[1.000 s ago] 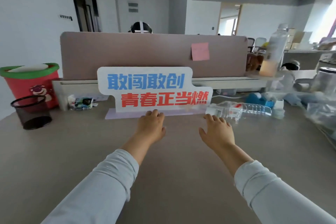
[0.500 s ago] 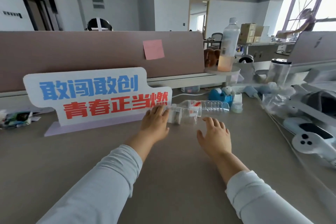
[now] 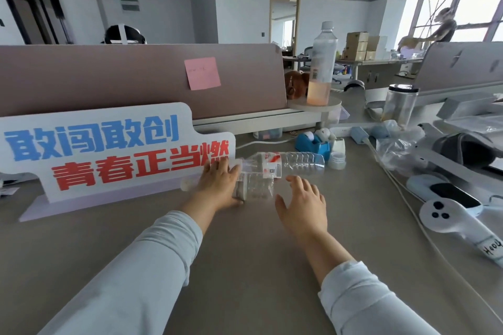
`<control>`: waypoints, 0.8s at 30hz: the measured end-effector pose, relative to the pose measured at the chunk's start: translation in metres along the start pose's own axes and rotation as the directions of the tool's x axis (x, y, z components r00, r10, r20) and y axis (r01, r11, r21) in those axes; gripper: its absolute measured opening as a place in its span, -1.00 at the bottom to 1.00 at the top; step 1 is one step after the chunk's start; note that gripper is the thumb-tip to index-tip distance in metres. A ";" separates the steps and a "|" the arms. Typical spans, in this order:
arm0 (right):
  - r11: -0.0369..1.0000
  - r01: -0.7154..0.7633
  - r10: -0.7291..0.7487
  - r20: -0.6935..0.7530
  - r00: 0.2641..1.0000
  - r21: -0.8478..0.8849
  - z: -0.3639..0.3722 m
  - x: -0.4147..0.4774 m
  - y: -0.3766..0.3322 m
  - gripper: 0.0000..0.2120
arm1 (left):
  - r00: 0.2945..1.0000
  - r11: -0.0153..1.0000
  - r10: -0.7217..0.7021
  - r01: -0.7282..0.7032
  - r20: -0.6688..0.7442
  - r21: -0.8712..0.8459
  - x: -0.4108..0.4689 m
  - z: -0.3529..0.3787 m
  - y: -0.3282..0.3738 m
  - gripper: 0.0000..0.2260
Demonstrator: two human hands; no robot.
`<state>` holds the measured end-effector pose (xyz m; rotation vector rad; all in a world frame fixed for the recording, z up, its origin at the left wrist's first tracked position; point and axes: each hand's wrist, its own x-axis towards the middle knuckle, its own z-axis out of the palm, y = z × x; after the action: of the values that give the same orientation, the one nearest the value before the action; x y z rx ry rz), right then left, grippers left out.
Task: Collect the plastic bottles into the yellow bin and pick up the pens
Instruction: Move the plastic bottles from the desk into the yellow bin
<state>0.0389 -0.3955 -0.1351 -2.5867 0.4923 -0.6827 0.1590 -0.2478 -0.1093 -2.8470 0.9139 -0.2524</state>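
- Presently we find the left grip [image 3: 219, 185] laid over the near bottle [image 3: 257, 189], a crumpled clear one lying on the tabletop [image 3: 245, 258]. Its fingers are fairly straight across the bottle and its thumb runs along the near side. As far as we can see, it is not closed round the bottle.
- The right grip [image 3: 302, 202] is spread apart and holds nothing. It sits just to the right of that bottle's end; we cannot tell whether it touches.
- The near bottle's long axis runs crosswise, from the left grip toward the right grip. A short length also shows on the left grip's outer side.
- The far bottle [image 3: 296, 162], clear with a red and white label, lies just beyond both grips, roughly parallel to the near one and close against it.
- In our judgement the left grip is the nearer to the near bottle and need only close across its short axis. The right grip is better placed for the far bottle, forward and slightly to its right.
- An upright bottle [image 3: 321, 62] stands well beyond the right grip, on a raised ledge.
- No yellow bin and no pens show in this view.
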 end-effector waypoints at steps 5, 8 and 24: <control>1.000 0.006 -0.006 0.002 1.000 -0.011 0.001 0.009 0.006 -0.54 | 0.989 0.987 -0.070 0.050 -0.131 -0.153 -0.019 -0.001 -0.011 -0.31; 0.999 -0.003 0.003 -0.018 1.000 -0.035 0.001 0.016 0.013 -0.55 | 0.930 0.964 -0.212 0.149 -0.300 -0.220 -0.029 0.000 -0.015 -0.27; 0.943 0.033 -0.004 0.088 0.996 -0.330 0.038 0.087 0.014 -0.18 | 0.758 0.929 -0.325 0.145 -0.565 -0.340 -0.024 -0.018 -0.035 -0.31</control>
<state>0.1270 -0.4333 -0.1390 -2.9241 0.6006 -0.5286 0.1561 -0.2068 -0.0879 -3.1894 0.6955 -1.2457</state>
